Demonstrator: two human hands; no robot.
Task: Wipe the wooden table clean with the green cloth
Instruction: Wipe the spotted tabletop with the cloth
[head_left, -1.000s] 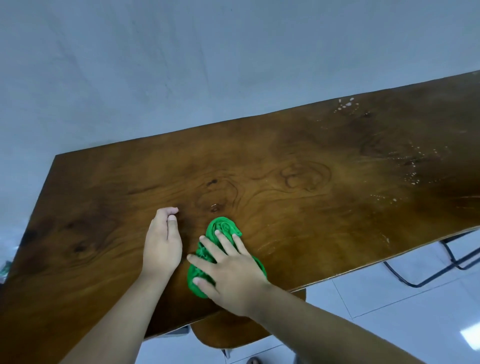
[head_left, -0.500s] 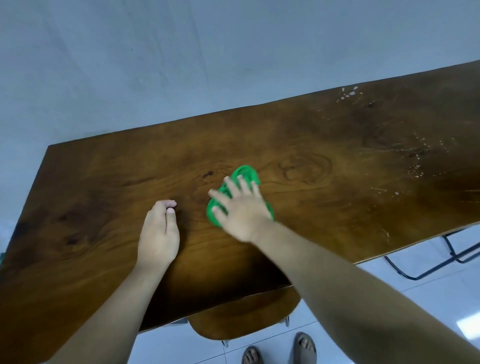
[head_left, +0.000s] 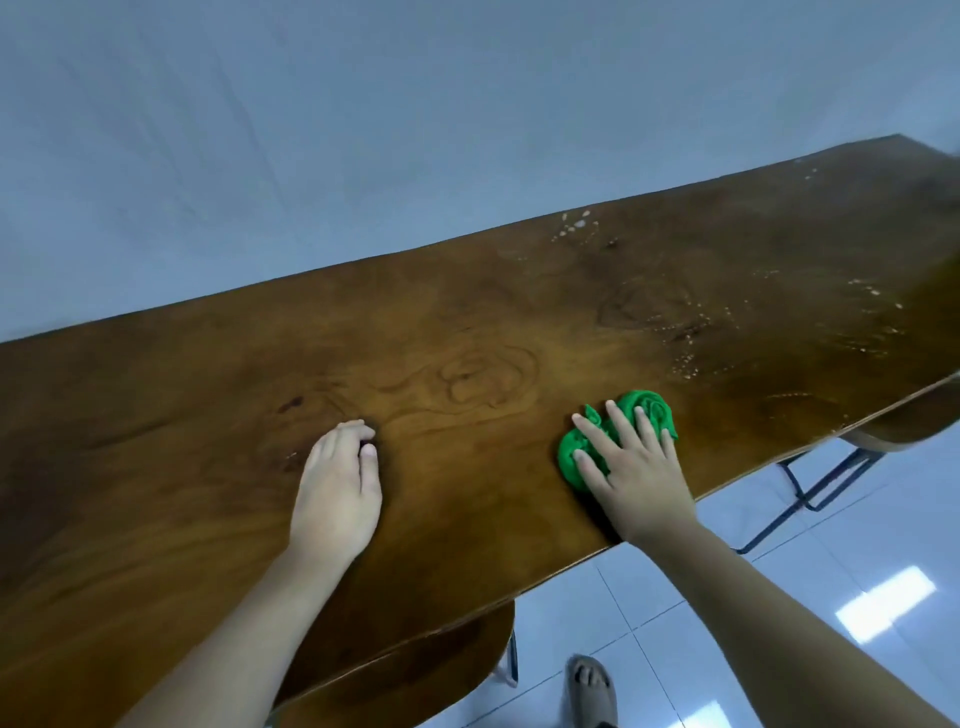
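Sliding rightward, the green cloth (head_left: 650, 408) now lies at 4 o'clock on the tabletop (head_left: 467, 322), pressed under the right grip (head_left: 635, 470), fingers spread; the left grip (head_left: 337, 483) rests empty, loosely bent. White specks (head_left: 574, 226) at 1 o'clock await wiping.

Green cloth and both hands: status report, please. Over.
Left hand rests on wooden table, holds nothing. Right hand presses green cloth flat near front edge. White specks unwiped beyond it; nothing in the way.
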